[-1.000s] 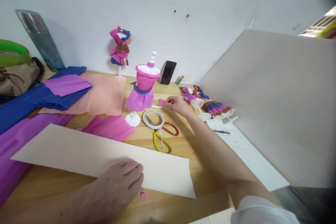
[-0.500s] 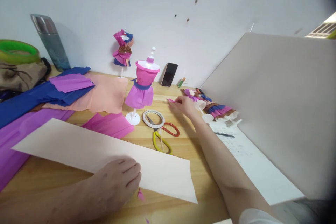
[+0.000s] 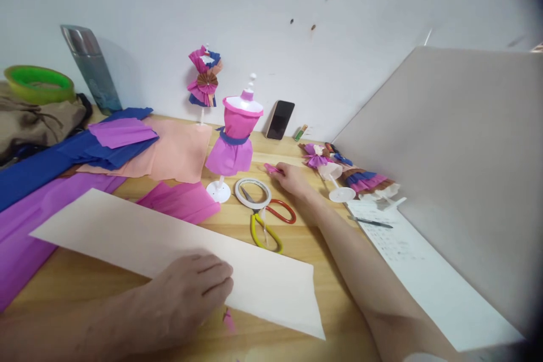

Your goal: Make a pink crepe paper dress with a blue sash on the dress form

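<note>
My left hand (image 3: 193, 288) rests at the near edge of a long white paper strip (image 3: 271, 277), its fingers curled together and the tips hidden. Reaching forward, my right hand (image 3: 294, 180) pinches a small pink crepe paper piece (image 3: 271, 168) just above the table. To its left stands a small white mannequin (image 3: 250, 106) in a pink and purple paper dress (image 3: 235, 138) with a blue waistband. Between that stand and my right forearm lie scissors (image 3: 267, 232) with one yellow and one red handle, a white tape roll (image 3: 237, 195) on their blades.
Blue (image 3: 29, 178), peach (image 3: 182, 150) and pink (image 3: 182, 203) crepe sheets lie left. A second dressed mannequin (image 3: 207, 79), a bottle (image 3: 97, 73) and a phone (image 3: 280, 120) stand along the wall. Dressed figures (image 3: 360, 178) and a written sheet (image 3: 419, 271) with a pen (image 3: 373, 222) lie right.
My right hand has drawn slightly back and left with the pink piece, now lower on the table. The view has shifted a little. My left hand stays on the white strip.
</note>
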A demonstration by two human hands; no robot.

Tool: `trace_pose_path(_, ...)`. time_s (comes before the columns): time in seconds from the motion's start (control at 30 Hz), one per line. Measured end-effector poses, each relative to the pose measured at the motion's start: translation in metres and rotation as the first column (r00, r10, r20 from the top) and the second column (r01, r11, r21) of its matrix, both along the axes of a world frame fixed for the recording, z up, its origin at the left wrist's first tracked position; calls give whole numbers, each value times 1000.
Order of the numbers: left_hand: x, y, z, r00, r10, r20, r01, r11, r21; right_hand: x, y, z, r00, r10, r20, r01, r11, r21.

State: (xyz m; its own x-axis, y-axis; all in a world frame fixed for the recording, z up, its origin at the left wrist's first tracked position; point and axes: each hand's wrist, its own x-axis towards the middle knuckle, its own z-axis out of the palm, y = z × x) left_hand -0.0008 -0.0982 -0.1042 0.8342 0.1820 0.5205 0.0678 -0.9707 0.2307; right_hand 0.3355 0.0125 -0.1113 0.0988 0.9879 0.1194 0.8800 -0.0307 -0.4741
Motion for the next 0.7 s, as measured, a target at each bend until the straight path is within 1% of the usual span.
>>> trace_pose_path(0.07, 2, 1, 5, 998, 3, 63, 4, 994, -110, -5, -6, 10, 991, 57, -118, -60, 998, -23)
trace_pose_path(0.1, 3, 3, 10, 996, 43, 84, -28, 983, -179, -8, -9, 16, 980, 94, -178, -102, 994, -35)
trace_pose_path(0.13, 6, 5, 16, 991, 110, 77, -86, 961, -264, -13, -14, 23, 962, 138, -234, -154, 987, -49)
trace_pose_path(0.17, 9, 7, 22, 982, 185, 43, -156, 915, -371, -19, -19, 30, 940, 185, -285, -212, 975, -66)
trace_pose_path(0.2, 13, 11, 29, 967, 253, -6, -223, 840, -495, -26, -25, 38, 915, 231, -329, -271, 959, -81)
trace_pose_path(0.23, 18, 14, 36, 952, 296, -80, -277, 718, -639, -34, -30, 45, 888, 276, -369, -332, 938, -99)
trace_pose_path(0.27, 24, 18, 42, 941, 309, -139, -296, 553, -779, -43, -37, 52, 858, 317, -404, -391, 913, -113)
trace_pose_path(0.3, 30, 22, 47, 939, 297, -173, -279, 365, -888, -53, -43, 58, 831, 352, -431, -441, 889, -124)
trace_pose_path(0.33, 36, 26, 50, 935, 301, -185, -246, 179, -953, -63, -50, 63, 807, 383, -450, -485, 865, -132)
trace_pose_path(0.37, 42, 28, 52, 930, 319, -183, -203, 31, -979, -73, -57, 67, 781, 416, -467, -527, 839, -134)
trace_pose_path(0.4, 47, 30, 51, 925, 341, -166, -150, -74, -986, -83, -64, 69, 749, 472, -464, -576, 810, -106)
trace_pose_path(0.43, 50, 31, 50, 918, 370, -145, -97, -147, -984, -93, -70, 71, 729, 535, -426, -617, 784, -70)
trace_pose_path(0.47, 52, 32, 46, 911, 396, -118, -45, -189, -981, -101, -75, 72, 748, 566, -347, -611, 791, -27)
trace_pose_path(0.5, 53, 32, 42, 906, 414, -84, 7, -214, -977, -108, -80, 72, 769, 586, -253, -601, 799, 23)
trace_pose_path(0.57, 53, 32, 34, 900, 436, -12, 106, -245, -964, -117, -86, 72, 809, 580, -97, -567, 813, 134)
trace_pose_path(0.6, 51, 33, 30, 901, 434, 23, 147, -256, -955, -119, -88, 72, 816, 575, -56, -559, 811, 170)
trace_pose_path(0.63, 50, 34, 26, 902, 430, 51, 179, -263, -948, -119, -89, 73, 815, 577, -48, -561, 807, 183)
trace_pose_path(0.7, 48, 36, 22, 903, 423, 80, 207, -265, -942, -118, -89, 75, 783, 613, -102, -596, 788, 156)
